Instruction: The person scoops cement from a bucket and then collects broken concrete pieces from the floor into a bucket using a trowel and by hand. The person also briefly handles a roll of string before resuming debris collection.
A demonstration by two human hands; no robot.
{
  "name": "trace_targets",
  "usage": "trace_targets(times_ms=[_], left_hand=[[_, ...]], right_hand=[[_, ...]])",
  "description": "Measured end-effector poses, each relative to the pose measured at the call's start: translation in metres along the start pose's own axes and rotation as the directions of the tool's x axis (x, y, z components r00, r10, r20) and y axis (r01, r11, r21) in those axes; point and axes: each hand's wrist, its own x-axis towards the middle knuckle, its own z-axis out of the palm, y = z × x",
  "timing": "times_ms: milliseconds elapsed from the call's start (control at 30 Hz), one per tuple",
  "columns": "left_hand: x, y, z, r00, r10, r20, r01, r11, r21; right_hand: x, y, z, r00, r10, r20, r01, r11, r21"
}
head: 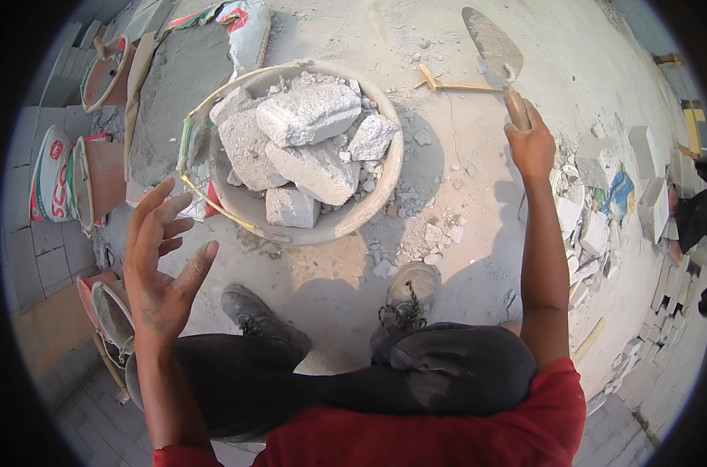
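My right hand (529, 139) grips the handle of a mason's trowel (493, 45), whose mortar-coated blade points away from me over the dusty floor. My left hand (163, 257) is raised, fingers apart, holding nothing, just below and left of a wide tub (382, 201). Broken pale masonry blocks (309, 114) and smaller rubble fill the tub. A yellow rope handle (210, 201) with a green sleeve (186, 143) runs around the tub's left side. Near the trowel, a small wooden stick frame (467, 86) lies on the floor.
Left of the tub lies a bed of grey mortar (175, 99) edged by printed sacks (248, 35). Buckets (105, 178) line the left wall. Block rubble (592, 233) is heaped at right, where part of another person (693, 219) shows. My shoes (411, 292) are below the tub.
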Motion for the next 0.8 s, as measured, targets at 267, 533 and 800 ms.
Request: trace_targets(times_ms=[267, 533, 800], left_hand=[[0.008, -0.003, 0.001, 0.999, -0.054, 0.000, 0.054, 0.998, 0.040], [0.008, 0.003, 0.003, 1.000, -0.002, 0.019, 0.002, 1.000, -0.004], [0.006, 0.001, 0.001, 1.000, 0.028, 0.002, -0.028, 1.000, -0.010]], right_hand=[[0.012, 0.040, 0.072, 0.884, -0.013, 0.468, -0.106, 0.968, 0.226], [-0.022, -0.005, 0.046, 0.803, -0.089, 0.589, 0.075, 0.996, 0.048], [-0.037, 0.011, 0.068, 0.824, 0.017, 0.566, -0.100, 0.988, 0.117]])
